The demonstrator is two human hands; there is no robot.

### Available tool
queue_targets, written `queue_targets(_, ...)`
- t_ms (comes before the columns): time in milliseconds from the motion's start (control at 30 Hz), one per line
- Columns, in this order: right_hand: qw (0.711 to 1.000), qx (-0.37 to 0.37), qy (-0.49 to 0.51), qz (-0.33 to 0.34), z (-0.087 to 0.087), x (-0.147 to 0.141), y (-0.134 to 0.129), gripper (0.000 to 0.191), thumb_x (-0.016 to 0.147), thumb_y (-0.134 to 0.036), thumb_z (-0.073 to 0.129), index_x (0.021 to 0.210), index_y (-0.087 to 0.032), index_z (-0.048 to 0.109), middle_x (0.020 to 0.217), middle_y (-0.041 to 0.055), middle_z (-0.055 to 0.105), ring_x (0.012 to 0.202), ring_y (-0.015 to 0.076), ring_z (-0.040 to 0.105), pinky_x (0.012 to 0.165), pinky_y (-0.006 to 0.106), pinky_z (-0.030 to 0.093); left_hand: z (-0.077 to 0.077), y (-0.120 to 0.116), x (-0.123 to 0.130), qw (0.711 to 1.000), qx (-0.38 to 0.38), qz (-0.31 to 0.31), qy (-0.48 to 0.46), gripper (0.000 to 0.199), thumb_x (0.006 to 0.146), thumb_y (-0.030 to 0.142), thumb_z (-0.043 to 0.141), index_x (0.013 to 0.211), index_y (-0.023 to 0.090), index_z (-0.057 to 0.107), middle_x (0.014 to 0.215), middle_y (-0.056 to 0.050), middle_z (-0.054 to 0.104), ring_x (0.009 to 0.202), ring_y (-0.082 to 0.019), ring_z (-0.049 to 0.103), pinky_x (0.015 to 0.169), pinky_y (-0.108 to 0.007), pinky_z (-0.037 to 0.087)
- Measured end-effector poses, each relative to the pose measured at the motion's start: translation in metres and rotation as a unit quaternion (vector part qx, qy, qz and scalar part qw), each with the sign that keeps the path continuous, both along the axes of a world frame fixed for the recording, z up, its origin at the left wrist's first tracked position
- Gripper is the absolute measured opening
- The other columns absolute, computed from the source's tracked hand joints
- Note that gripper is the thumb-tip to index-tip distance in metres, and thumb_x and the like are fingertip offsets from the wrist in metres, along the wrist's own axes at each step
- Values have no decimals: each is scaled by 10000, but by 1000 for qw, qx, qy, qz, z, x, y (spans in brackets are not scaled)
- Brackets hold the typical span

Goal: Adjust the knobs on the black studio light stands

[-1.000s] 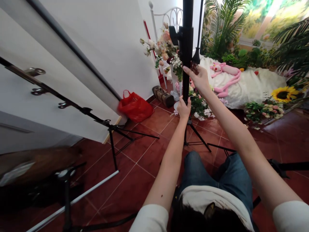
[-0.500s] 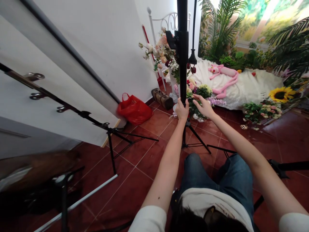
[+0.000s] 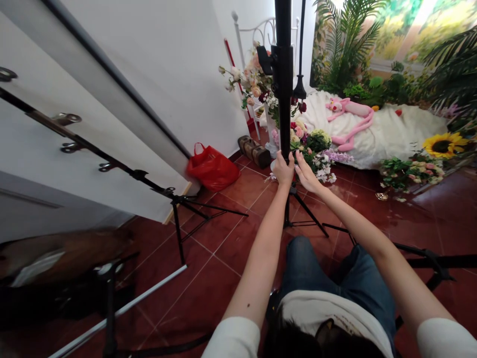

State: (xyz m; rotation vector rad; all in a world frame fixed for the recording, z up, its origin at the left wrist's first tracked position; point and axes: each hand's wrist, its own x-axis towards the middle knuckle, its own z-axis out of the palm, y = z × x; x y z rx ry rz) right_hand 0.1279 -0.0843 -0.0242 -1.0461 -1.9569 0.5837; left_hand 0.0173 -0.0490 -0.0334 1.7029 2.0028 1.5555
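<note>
A black upright stand (image 3: 284,99) rises in front of me, its tripod legs spread on the red tiles. My left hand (image 3: 283,169) is wrapped round its pole, low on the shaft. Close beside the pole on the right is my right hand (image 3: 306,173), fingers stretched out and pointing up; whether its fingertips touch the pole I cannot tell. Above both hands, a clamp collar with a knob (image 3: 265,60) sits on the stand. A black cable with a plug (image 3: 299,88) hangs just right of the pole.
Flowers (image 3: 322,141) stand behind the pole, near a white-draped surface (image 3: 391,136) with a pink plush toy (image 3: 356,108). A red bag (image 3: 214,169) and brown case (image 3: 254,151) lie by the wall. Another tripod (image 3: 179,219) stands left, near a white rod (image 3: 149,294) on the floor.
My right hand has moved left and slightly down, closer to the pole. The view has shifted slightly, while my left hand stays on the pole.
</note>
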Motion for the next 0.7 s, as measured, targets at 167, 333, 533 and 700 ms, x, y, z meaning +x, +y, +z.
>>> queue_targets(167, 996, 47, -64, -43, -10, 0, 8, 702, 1017, -555, 166, 1630, -220, 97, 1684, 48, 175, 1570, 205, 112, 1271, 499, 101, 0, 0, 1, 1000, -8, 3, -6, 563, 985, 563, 362, 1262, 109, 546, 1132, -186, 727, 1004, -255, 721, 797, -302, 522)
queue_targets(333, 992, 71, -78, -62, -9, -1, 7, 653, 1031, -499, 172, 1629, -245, 99, 1679, 50, 199, 1567, 206, 137, 1266, 515, 101, 0, 1, 1, 1000, 12, 2, -22, 561, 982, 573, 361, 1275, 130, 543, 1093, -168, 740, 978, -243, 725, 794, -299, 530)
queue_targets(533, 997, 50, -8, -53, 24, -12, 40, 619, 1032, -558, 203, 1548, -261, 369, 1522, 70, 508, 1475, 236, 386, 1250, 527, 186, -4, 4, 1, 1000, 16, 6, -23, 560, 974, 573, 388, 1246, 119, 572, 1086, -177, 737, 968, -255, 728, 789, -310, 535)
queue_targets(700, 983, -75, 167, -23, 33, -15, 79, 617, 986, -633, 369, 1392, -204, 546, 1193, 90, 706, 1135, 223, 662, 1058, 429, 499, -7, 5, 0, 999, 25, 0, -23, 547, 973, 570, 395, 1243, 131, 578, 1092, -166, 737, 960, -251, 731, 793, -312, 537)
